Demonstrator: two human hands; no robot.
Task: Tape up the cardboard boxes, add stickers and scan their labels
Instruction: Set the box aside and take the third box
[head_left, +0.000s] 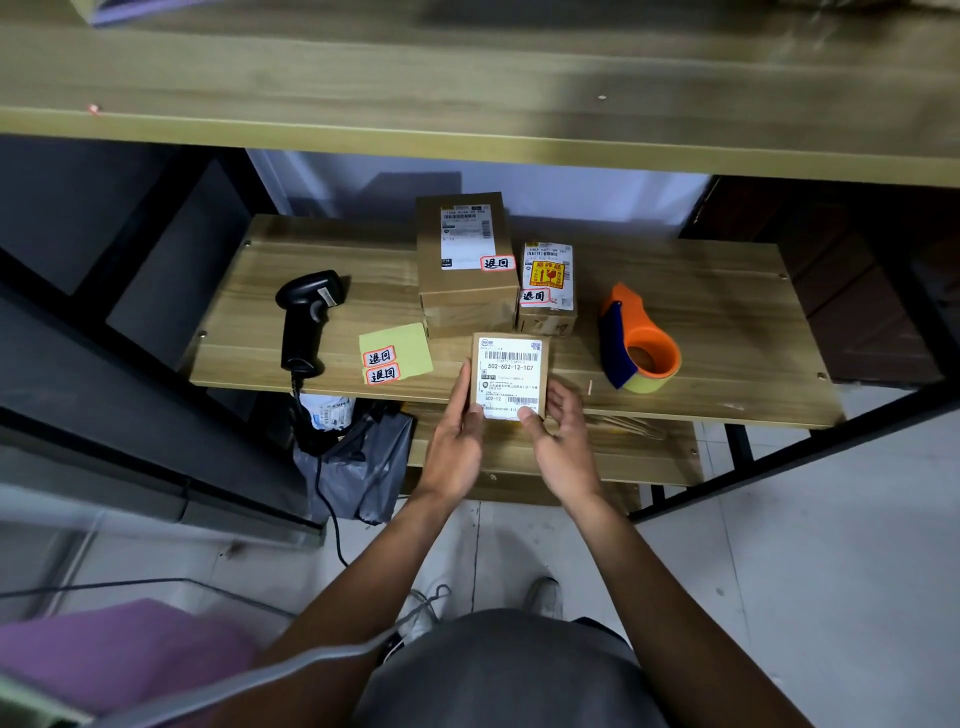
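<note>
Three cardboard boxes are showing. The person is holding the small box (511, 374) in both hands, over the front edge of the wooden counter (701, 291). Its white label is facing up.

The left grip (457, 441) is grasping the small box on its left side, with the thumb pressing on the near corner of the label. The right grip (561, 441) is grasping the box on its right side, with the thumb on the near edge and the fingers curling round behind.

The other two boxes are sitting on the counter just behind the small one. The big box (465, 260) is wearing one red sticker (497, 263). The middle box (548, 291) is touching its right side and is wearing one red-edged sticker (534, 296) and one yellow sticker (547, 274).

One sticker sheet (400, 345) is lying left of the small box, with two spare stickers (379, 356) on it. That is making four red-edged stickers in all.

One black scanner (306, 317) is lying further left, and its cable (324, 493) is hanging down to the floor. One orange and blue tape holder (639, 343) is sitting on the right, well apart from the boxes. One grey bag (363, 467) is slumping under the counter.
</note>
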